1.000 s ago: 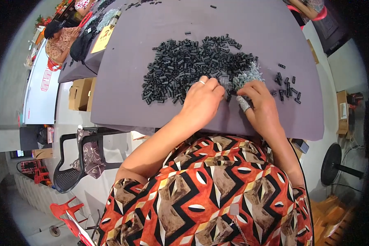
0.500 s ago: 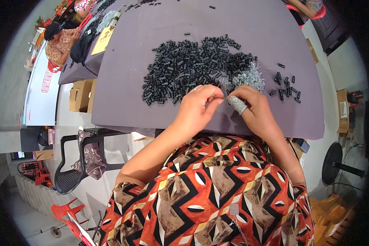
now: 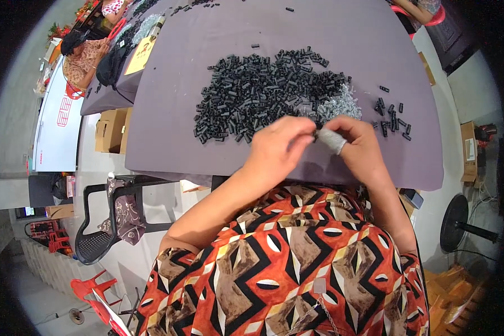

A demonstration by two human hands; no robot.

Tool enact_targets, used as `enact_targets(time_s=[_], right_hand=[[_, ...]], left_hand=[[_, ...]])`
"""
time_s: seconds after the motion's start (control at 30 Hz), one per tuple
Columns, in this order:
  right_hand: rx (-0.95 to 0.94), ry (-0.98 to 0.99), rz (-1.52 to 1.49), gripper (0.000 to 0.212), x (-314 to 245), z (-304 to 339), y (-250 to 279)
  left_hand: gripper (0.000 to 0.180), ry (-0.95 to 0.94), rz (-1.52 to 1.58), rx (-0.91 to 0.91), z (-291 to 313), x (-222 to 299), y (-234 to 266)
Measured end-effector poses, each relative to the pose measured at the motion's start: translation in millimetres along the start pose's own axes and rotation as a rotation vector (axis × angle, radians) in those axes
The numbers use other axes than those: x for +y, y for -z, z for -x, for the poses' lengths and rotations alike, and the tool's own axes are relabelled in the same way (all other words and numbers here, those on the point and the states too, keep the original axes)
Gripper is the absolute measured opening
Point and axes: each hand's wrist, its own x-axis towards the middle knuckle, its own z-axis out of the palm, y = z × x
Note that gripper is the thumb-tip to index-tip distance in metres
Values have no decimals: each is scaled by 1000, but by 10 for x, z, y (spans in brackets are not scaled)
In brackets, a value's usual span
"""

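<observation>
My left hand [image 3: 277, 150] is closed in a pinch just in front of the heap of short black plastic tube-like pieces [image 3: 246, 98]. Facing it, my right hand [image 3: 357, 147] has thumb and forefinger bent together, and its thumb carries a pale grey wrapping [image 3: 331, 140]. The fingertips of both hands almost meet. Something small and dark shows between them, but motion blur and the fingers hide what it is. Beyond my right hand lies a pile of small shiny, silvery metal-looking parts [image 3: 341, 105], against the right side of the black heap.
A loose group of black pieces [image 3: 395, 119] lies to the right on the grey cloth-covered table [image 3: 179, 134]. A black chair [image 3: 98, 241] stands at the left, a dark round-based stand [image 3: 453, 223] at the right. Another person [image 3: 83, 61] sits at a table far left.
Both hands have shifted slightly right. A small dark thing now shows between the fingertips. The heap and the scattered pieces look the same.
</observation>
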Motion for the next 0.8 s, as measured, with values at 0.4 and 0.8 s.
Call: enact_targets(time_s=[0.4,0.8], right_hand=[[271,98,33,10,123,191,233],[262,103,79,13,115,199,206]], left_hand=[[15,-123,-427,-163,-28,-68,-119],[10,70,-138,-214,-38,-143,-48]])
